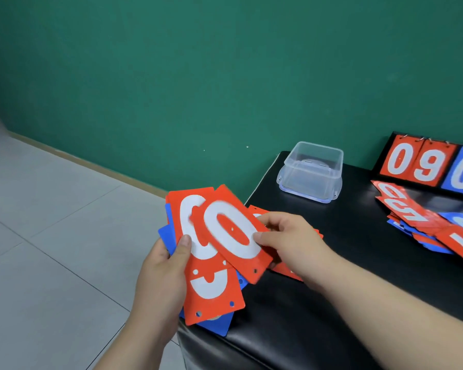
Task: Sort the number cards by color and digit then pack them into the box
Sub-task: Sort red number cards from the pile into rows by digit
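Observation:
My left hand (163, 273) grips a fanned stack of red and blue number cards (211, 297) over the near left corner of the black table (332, 303), thumb pressed on the top red card. My right hand (289, 239) pinches a red card with a white 0 (233, 233) that lies tilted across the top of the stack. More red cards (286, 271) show beneath my right hand. A clear plastic box (312, 172) stands open and empty-looking at the table's far left corner.
A loose pile of red and blue cards (425, 225) is spread on the table's right side. A flip scoreboard (428, 164) showing 0, 9, 0 stands behind it. Green wall and grey tiled floor (51, 222) lie to the left.

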